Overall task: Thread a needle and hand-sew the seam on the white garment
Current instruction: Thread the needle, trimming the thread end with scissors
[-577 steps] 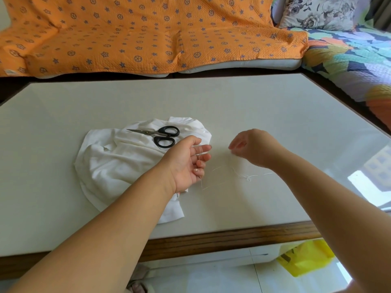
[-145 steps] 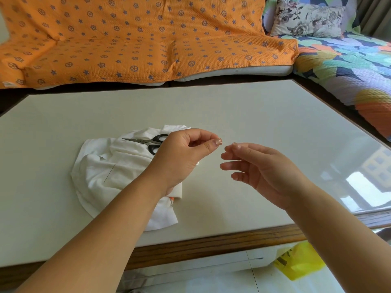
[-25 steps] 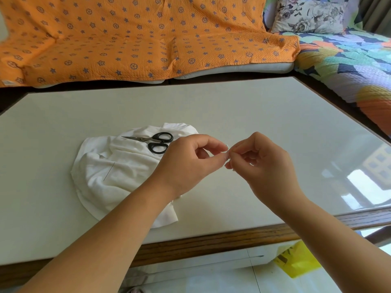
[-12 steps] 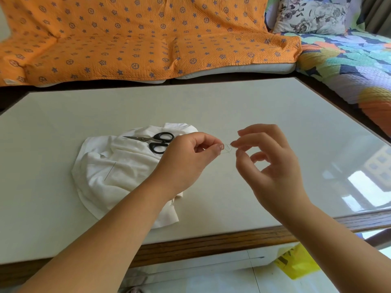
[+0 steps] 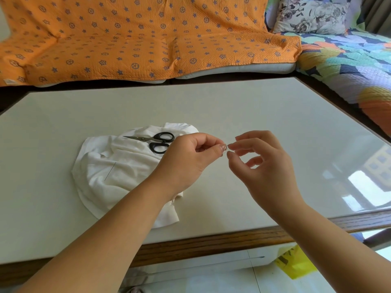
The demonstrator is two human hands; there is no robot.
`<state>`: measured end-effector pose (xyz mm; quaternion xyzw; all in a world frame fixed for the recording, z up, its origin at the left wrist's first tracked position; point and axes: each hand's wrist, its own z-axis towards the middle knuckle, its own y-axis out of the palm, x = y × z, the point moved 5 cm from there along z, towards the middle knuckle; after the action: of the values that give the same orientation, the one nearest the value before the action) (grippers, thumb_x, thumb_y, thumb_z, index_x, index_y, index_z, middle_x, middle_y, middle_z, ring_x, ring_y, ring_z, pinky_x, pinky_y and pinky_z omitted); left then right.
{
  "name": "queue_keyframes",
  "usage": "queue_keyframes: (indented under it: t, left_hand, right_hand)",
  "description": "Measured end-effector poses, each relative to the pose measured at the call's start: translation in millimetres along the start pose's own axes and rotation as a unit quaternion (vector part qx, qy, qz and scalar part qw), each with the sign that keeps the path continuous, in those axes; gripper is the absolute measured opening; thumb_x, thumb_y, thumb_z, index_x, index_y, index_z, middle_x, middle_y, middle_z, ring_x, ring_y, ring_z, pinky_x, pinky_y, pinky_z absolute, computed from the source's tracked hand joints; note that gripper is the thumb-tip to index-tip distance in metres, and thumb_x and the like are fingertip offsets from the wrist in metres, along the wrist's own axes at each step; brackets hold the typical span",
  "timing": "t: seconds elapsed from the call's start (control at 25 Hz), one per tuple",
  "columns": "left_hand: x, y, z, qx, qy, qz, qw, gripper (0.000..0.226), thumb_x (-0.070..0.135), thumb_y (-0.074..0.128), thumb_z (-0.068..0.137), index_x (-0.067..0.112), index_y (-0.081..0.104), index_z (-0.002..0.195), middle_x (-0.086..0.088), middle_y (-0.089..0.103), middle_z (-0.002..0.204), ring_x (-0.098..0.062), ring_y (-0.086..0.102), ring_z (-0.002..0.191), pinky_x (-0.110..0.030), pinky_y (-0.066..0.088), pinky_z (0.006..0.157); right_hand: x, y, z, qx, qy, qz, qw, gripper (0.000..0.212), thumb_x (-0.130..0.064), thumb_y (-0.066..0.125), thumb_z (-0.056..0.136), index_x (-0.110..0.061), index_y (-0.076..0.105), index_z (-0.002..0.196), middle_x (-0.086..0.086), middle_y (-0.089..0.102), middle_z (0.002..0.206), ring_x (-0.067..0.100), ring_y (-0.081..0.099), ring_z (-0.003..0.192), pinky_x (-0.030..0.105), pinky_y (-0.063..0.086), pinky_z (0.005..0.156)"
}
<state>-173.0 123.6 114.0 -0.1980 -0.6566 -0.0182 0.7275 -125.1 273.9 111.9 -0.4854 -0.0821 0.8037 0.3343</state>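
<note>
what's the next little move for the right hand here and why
Probably pinch the thread loop with the right hand. The left hand holds that faint loop at its fingertips. The right thumb and forefinger sit just beside it, apart, gripping nothing visible.

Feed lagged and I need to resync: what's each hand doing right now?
Left hand: closed, pinching a small loop of thread between thumb and forefinger.
Right hand: open, fingers loosely curved beside the loop, gripping nothing visible.
</note>
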Motion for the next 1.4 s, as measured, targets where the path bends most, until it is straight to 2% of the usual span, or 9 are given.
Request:
queue_keyframes:
  t: [0.52, 0.76, 0.88, 0.96, 1.08, 1.16, 1.28, 1.32, 1.4]
  left_hand:
    - [0.2, 2.6, -1.4, -0.008, -0.009, -0.007, 1.000, 0.008, 0.021, 0.067, 0.090, 0.022, 0.074, 0.088, 0.012, 0.070, 0.074, 0.007, 0.054, 0.055, -0.007, 0.039, 0.060]
    - [-1.4, 2.5, -0.6, -0.037, -0.057, -0.090, 0.994, 0.020, 0.022, 0.057, 0.077, 0.020, 0.076, 0.082, 0.010, 0.064, 0.064, -0.007, 0.046, 0.061, -0.021, 0.037, 0.060]
    - [-0.6, -0.5, -0.3, -0.027, -0.049, -0.039, 0.998, 0.017, 0.019, 0.060, 0.080, 0.023, 0.076, 0.083, 0.013, 0.068, 0.066, -0.001, 0.055, 0.065, -0.021, 0.039, 0.064]
    - [0.0, -1.1, -0.7, -0.023, -0.039, -0.012, 0.999, 0.010, 0.017, 0.067, 0.088, 0.022, 0.076, 0.088, 0.016, 0.071, 0.073, 0.008, 0.057, 0.061, -0.014, 0.040, 0.064]
    - [0.5, -0.8, -1.1, -0.018, -0.031, 0.005, 0.999, 0.006, 0.023, 0.070, 0.088, 0.021, 0.076, 0.089, 0.020, 0.066, 0.067, 0.009, 0.054, 0.056, -0.005, 0.038, 0.058]
    - [1.6, -0.6, -2.2, -0.011, -0.027, 0.015, 0.999, 0.006, 0.025, 0.071, 0.088, 0.023, 0.076, 0.087, 0.015, 0.069, 0.071, 0.005, 0.057, 0.060, -0.010, 0.041, 0.059]
    - [2.7, -0.5, -0.8, 0.009, -0.003, 0.048, 0.999, 0.005, 0.031, 0.074, 0.085, 0.028, 0.077, 0.082, -0.008, 0.071, 0.085, -0.023, 0.063, 0.081, -0.036, 0.052, 0.075]
    - [3.3, -0.7, -0.4, 0.016, 0.008, 0.060, 0.998, 0.006, 0.031, 0.074, 0.084, 0.029, 0.077, 0.080, -0.010, 0.066, 0.078, -0.025, 0.058, 0.074, -0.036, 0.049, 0.070]
    - [4.8, -1.6, 0.3, 0.030, 0.028, 0.086, 0.995, 0.010, 0.030, 0.074, 0.084, 0.032, 0.075, 0.074, 0.001, 0.049, 0.062, -0.010, 0.044, 0.058, -0.023, 0.037, 0.057]
  right_hand:
    - [-4.8, 0.3, -0.5, 0.013, -0.040, -0.041, 0.998, 0.014, -0.030, 0.064, 0.082, -0.020, 0.074, 0.083, -0.013, 0.064, 0.094, 0.004, 0.063, 0.080, 0.019, 0.051, 0.063]
    - [7.7, -0.3, 4.3, -0.038, 0.114, 0.076, 0.990, 0.009, -0.019, 0.069, 0.084, -0.023, 0.071, 0.076, -0.011, 0.068, 0.085, 0.002, 0.064, 0.078, 0.013, 0.048, 0.067]
    - [12.7, -1.7, 5.4, -0.046, 0.175, 0.124, 0.976, 0.008, -0.023, 0.070, 0.084, -0.024, 0.071, 0.076, -0.005, 0.072, 0.079, 0.012, 0.069, 0.080, 0.029, 0.055, 0.072]
    - [12.7, -1.6, 4.9, -0.051, 0.195, 0.144, 0.969, 0.007, -0.022, 0.070, 0.084, -0.022, 0.072, 0.078, -0.001, 0.073, 0.077, 0.020, 0.070, 0.081, 0.034, 0.055, 0.071]
    - [11.0, -0.5, 5.0, -0.063, 0.210, 0.165, 0.962, 0.006, -0.022, 0.070, 0.084, -0.019, 0.073, 0.081, -0.001, 0.074, 0.075, 0.022, 0.070, 0.082, 0.027, 0.053, 0.064]
    - [10.5, -0.3, 4.9, -0.070, 0.220, 0.177, 0.957, 0.006, -0.022, 0.070, 0.085, -0.018, 0.074, 0.081, -0.002, 0.074, 0.074, 0.018, 0.070, 0.079, 0.024, 0.049, 0.063]
    - [9.8, -0.7, 4.8, -0.076, 0.230, 0.181, 0.953, 0.007, -0.020, 0.070, 0.085, -0.017, 0.074, 0.081, -0.001, 0.074, 0.073, 0.006, 0.067, 0.070, 0.021, 0.047, 0.063]
    - [9.8, -1.0, 4.9, -0.077, 0.231, 0.178, 0.953, 0.007, -0.020, 0.070, 0.085, -0.017, 0.074, 0.081, -0.001, 0.074, 0.073, 0.005, 0.066, 0.068, 0.021, 0.048, 0.063]
    - [10.1, -2.3, 4.8, -0.073, 0.229, 0.172, 0.955, 0.006, -0.020, 0.070, 0.084, -0.018, 0.074, 0.080, 0.000, 0.074, 0.074, 0.013, 0.068, 0.072, 0.025, 0.049, 0.063]
